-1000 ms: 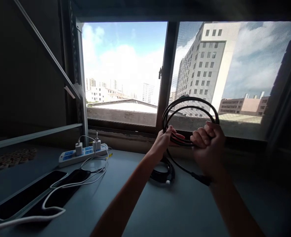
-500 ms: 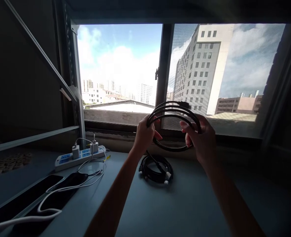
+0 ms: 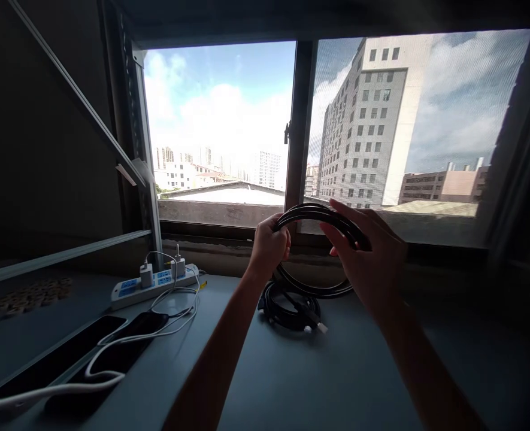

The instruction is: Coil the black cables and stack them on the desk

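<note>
A black cable (image 3: 312,214) is wound into several round loops, held up in front of the window. My left hand (image 3: 267,244) is closed around the left side of the loops. On the right side, my right hand (image 3: 375,257) has the loops between its thumb and stretched fingers, which partly hide them. Below and behind the held loops, a second coil of black cable (image 3: 287,320) lies on the blue-grey table (image 3: 282,383). A light-coloured plug (image 3: 322,328) hangs or rests at that coil's right front; which, I cannot tell.
On the left stands a white power strip (image 3: 157,286) with two chargers and white cords (image 3: 170,334). Two dark phone-like slabs (image 3: 62,356) lie nearer. Small brown pieces (image 3: 33,296) sit farther left beneath a metal rail (image 3: 67,251). The window (image 3: 220,131) is behind.
The held loops have been drawn closer together, and the loose connector at their top no longer shows. My right hand has shifted, its fingers now stretched over the loops. The light-coloured plug has moved right.
</note>
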A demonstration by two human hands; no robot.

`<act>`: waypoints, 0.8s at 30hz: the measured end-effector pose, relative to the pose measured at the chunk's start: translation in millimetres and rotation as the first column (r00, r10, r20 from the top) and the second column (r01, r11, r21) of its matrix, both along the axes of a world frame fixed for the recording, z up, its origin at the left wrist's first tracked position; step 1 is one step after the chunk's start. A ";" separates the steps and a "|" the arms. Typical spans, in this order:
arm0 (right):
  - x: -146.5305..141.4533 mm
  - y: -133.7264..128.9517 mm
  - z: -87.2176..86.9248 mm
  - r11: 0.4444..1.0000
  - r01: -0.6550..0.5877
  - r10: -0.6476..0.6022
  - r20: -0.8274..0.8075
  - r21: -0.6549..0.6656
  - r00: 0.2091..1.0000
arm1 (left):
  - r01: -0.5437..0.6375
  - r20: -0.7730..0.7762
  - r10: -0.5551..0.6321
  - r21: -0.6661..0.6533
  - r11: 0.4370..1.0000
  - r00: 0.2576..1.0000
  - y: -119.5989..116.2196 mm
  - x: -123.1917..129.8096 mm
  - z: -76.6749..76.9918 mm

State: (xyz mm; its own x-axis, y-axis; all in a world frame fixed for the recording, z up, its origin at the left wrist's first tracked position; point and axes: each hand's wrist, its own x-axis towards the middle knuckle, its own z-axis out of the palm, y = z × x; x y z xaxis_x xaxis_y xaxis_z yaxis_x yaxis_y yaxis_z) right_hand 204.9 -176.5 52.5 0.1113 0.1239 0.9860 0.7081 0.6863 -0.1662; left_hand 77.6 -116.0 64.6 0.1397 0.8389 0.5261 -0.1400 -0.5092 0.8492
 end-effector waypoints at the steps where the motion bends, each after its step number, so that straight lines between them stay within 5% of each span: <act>1: 0.4 0.9 -0.3 1.000 -0.010 0.010 0.007 0.008 1.000 | 0.017 -0.002 -0.017 -0.015 1.000 1.000 0.4 0.1 -0.6; 7: 7.7 6.7 -1.9 1.000 -0.028 0.028 0.021 -0.006 0.999 | 0.106 -0.100 -0.111 -0.053 0.993 0.989 -1.8 -1.4 -2.0; 19: 23.7 10.4 1.7 0.994 0.102 -0.101 -0.060 0.027 0.993 | 0.250 -0.170 -0.233 0.089 0.964 0.958 -13.2 10.1 -6.8; 24: 27.2 20.8 -1.3 0.996 0.012 -0.026 -0.170 -0.085 0.985 | 0.235 -0.215 -0.209 0.103 0.967 0.954 -16.9 8.0 -4.5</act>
